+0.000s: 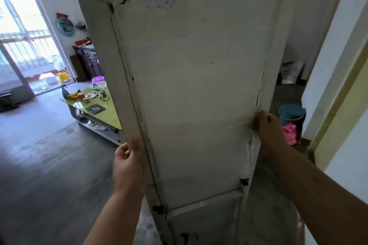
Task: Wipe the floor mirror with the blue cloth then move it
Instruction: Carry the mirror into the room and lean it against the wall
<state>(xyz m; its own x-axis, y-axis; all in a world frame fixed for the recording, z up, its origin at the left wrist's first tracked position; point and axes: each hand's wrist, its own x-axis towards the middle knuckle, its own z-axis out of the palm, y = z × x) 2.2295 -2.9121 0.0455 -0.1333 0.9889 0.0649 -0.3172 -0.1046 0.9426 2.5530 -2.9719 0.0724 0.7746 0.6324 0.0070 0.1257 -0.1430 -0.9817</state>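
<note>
The tall floor mirror (195, 89) fills the middle of the view with its worn white back panel facing me; the glass side is hidden. Foam backing near the top is torn, showing dark patches. My left hand (127, 163) grips the left frame edge, thumb on the back face. My right hand (268, 131) grips the right frame edge a little higher. The mirror stands upright, slightly tilted; I cannot tell whether its foot touches the floor. The blue cloth is not in view.
A yellow-topped glass coffee table (99, 113) with bananas, cups and a bowl stands left behind the mirror. A dark cabinet (89, 61) and a balcony door (23, 49) lie farther left. A blue bin (291, 115) with a pink bag stands right, beside a wall corner (328, 85).
</note>
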